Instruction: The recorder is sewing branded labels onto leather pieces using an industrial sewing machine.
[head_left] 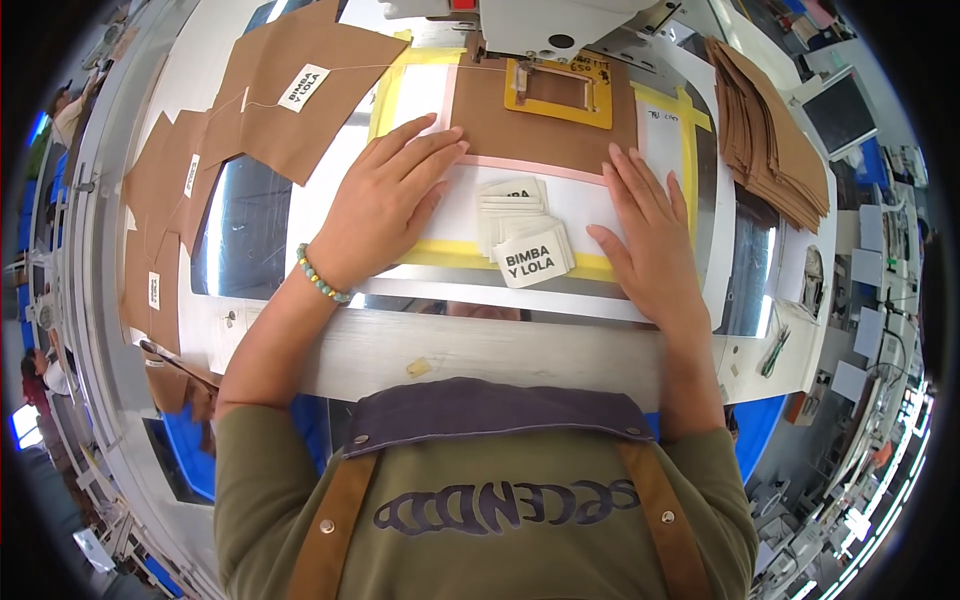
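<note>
Wide fisheye, head-worn, facing downward

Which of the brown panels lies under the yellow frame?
The centre panel, flanked by the left hand and right hand; the others lie in the spread at left or the pile at right.

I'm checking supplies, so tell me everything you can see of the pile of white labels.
The pile of white labels lies between the left hand and the right hand, touched by neither. The labels are small, flat and rectangular, with black print showing on at least two; cloth or card, I can't tell. They overlap in a loose stack, the nearest one slightly turned and fully exposed. Beneath are a white sheet and yellow tape.
</note>
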